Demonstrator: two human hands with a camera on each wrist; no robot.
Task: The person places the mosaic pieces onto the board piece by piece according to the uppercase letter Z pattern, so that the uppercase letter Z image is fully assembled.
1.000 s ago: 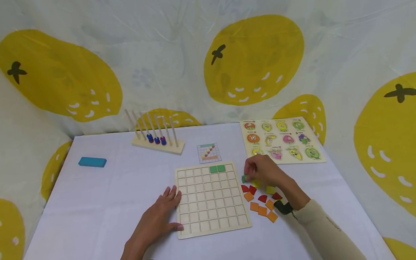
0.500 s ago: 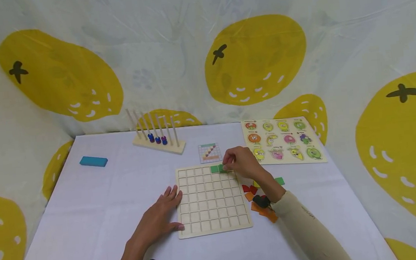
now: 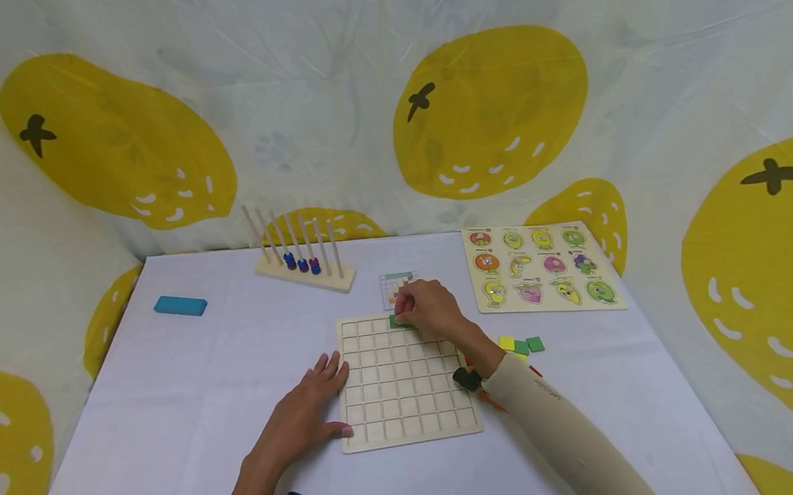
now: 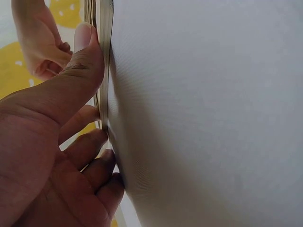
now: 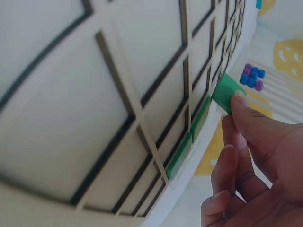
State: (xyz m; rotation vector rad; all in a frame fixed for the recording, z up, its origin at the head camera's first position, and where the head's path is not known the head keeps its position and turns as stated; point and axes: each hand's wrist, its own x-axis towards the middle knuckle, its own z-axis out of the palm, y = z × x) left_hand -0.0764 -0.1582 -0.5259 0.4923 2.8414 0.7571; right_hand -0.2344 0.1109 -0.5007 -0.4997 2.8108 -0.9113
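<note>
A pale wooden grid board (image 3: 402, 392) lies flat on the table. My right hand (image 3: 432, 309) is over its far row and pinches a green square tile (image 5: 226, 92) between thumb and fingertips. In the right wrist view, that tile is tilted at the rim, beside two green tiles (image 5: 179, 156) sitting in cells of the row. My left hand (image 3: 302, 403) rests at the board's left side, thumb on the near corner and extended fingertips against the edge. A printed pattern card (image 3: 390, 286) lies just beyond the board, partly covered by my right hand.
Right of the board lie loose tiles, with yellow (image 3: 507, 343) and green (image 3: 535, 344) ones visible and others under my right forearm. A fruit puzzle board (image 3: 543, 268) is at the back right. A peg stand with beads (image 3: 305, 275) and a blue block (image 3: 180, 306) stand at the back left.
My right hand has carried a green tile from the loose pile leftward to the board's far row, past the two green tiles there. My left hand has stayed in place.
</note>
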